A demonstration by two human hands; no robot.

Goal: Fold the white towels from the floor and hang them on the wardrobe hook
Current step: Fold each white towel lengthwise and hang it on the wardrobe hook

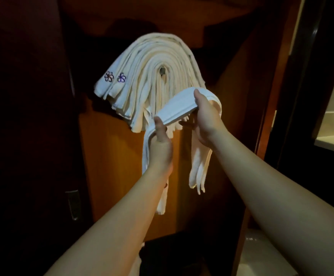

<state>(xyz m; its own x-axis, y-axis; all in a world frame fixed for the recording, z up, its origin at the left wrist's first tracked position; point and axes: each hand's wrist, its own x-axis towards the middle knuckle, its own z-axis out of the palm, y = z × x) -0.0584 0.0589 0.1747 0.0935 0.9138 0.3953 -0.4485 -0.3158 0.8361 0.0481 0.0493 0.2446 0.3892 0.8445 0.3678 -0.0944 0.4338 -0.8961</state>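
Observation:
A folded white towel (179,107) stretches between my hands in front of the wardrobe. My left hand (160,145) grips its lower left part, thumb on top, and one end hangs down past my wrist. My right hand (206,120) grips its upper right part, with the other end dangling below. Behind it, several folded white towels (148,76) hang draped over a metal hook (162,71) on the wooden wardrobe panel (112,166). Two of them show purple flower emblems (114,77).
A dark door with a metal handle (73,204) stands at the left. A wooden frame edge (269,108) runs down the right, with a lit counter (333,142) beyond it. A dark object (178,253) sits low on the floor.

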